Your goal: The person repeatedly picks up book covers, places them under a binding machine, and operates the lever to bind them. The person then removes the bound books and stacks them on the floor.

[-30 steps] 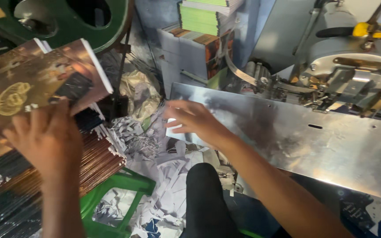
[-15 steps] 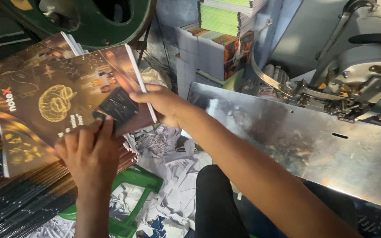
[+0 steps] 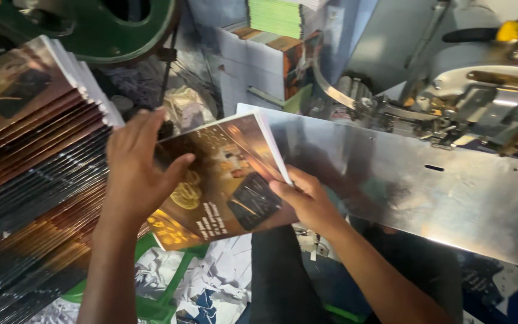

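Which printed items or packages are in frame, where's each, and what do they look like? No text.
Glossy brown-and-gold printed booklet: centre, held by left hand and right hand.
Fanned stack of matching brown glossy booklets: left side, spines stepped diagonally.
White cardboard box with brown-orange printed panels: top centre.
Stack of green-edged sheets: on top of that box.
No screens or signs.

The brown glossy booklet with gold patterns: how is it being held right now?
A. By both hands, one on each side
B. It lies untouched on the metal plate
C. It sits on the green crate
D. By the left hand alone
A: the left hand grips the left side of the brown glossy booklet, while the right hand holds its lower right edge.
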